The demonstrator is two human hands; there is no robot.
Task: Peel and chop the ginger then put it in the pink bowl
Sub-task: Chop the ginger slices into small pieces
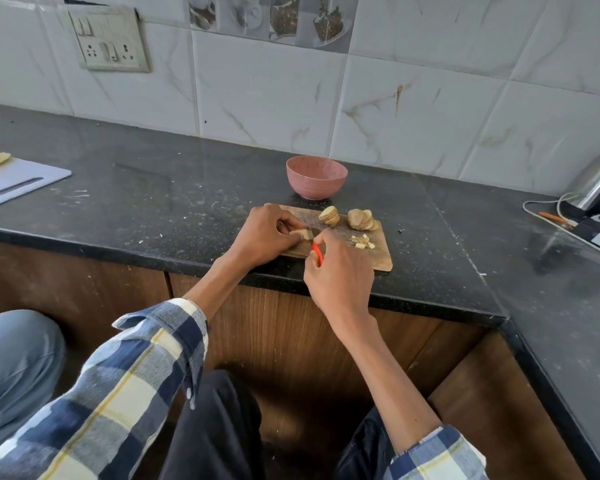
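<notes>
i see my left hand [269, 233] curled round a ginger piece [301, 233] on the wooden board [381, 252], my right hand [338, 271] gripping the red-handled knife [317, 252] beside it. two stacks of ginger slices [347, 218] and small chopped bits [362, 241] lie further right. the pink bowl [316, 176] stands just behind the board. a white board [18, 183] sits far left on the dark counter [153, 199], under a tiled wall [395, 105].

black counter [153, 199], wooden board [381, 251], pink bowl [316, 177]
</notes>
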